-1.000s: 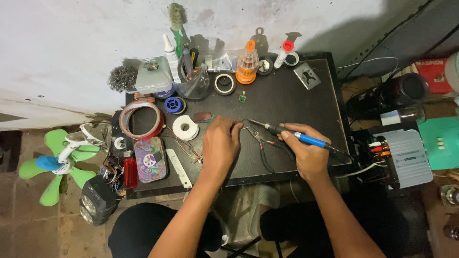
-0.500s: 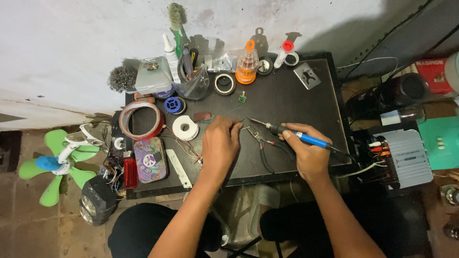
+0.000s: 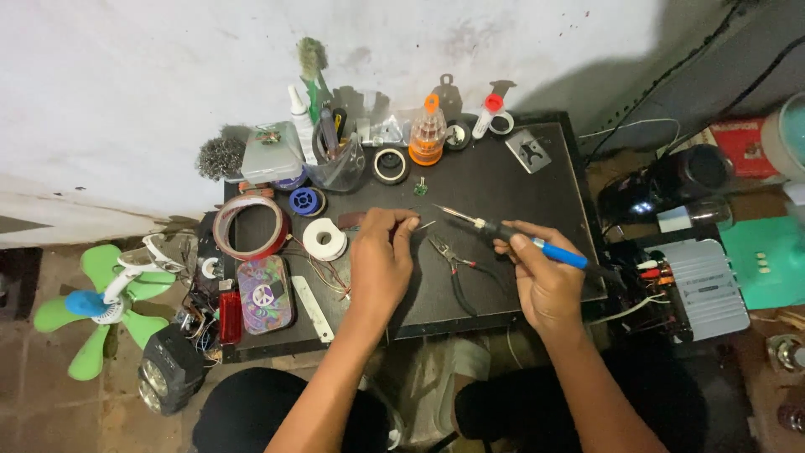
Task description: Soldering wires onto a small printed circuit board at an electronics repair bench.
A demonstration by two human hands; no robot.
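Observation:
My right hand [image 3: 545, 281] grips a soldering iron [image 3: 507, 235] with a blue and black handle, its tip pointing left toward my left hand. My left hand [image 3: 381, 260] rests on the black worktop [image 3: 495, 180] and pinches a thin wire [image 3: 425, 225] between thumb and fingers. The iron's tip sits a short way right of that wire, not touching it. Small pliers [image 3: 453, 262] with dark handles lie on the worktop between my two hands.
A white roll [image 3: 324, 238], a wide tape ring [image 3: 249, 226], a patterned tin [image 3: 264, 294], a red lighter [image 3: 230, 316] and a cup of tools [image 3: 335, 159] crowd the left. An orange bottle [image 3: 427, 134] stands at the back. A green fan [image 3: 96, 304] lies left, a grey box [image 3: 704, 287] right.
The soldering iron's tip has shifted slightly, still aimed at the wire. My left hand stays in place on the worktop.

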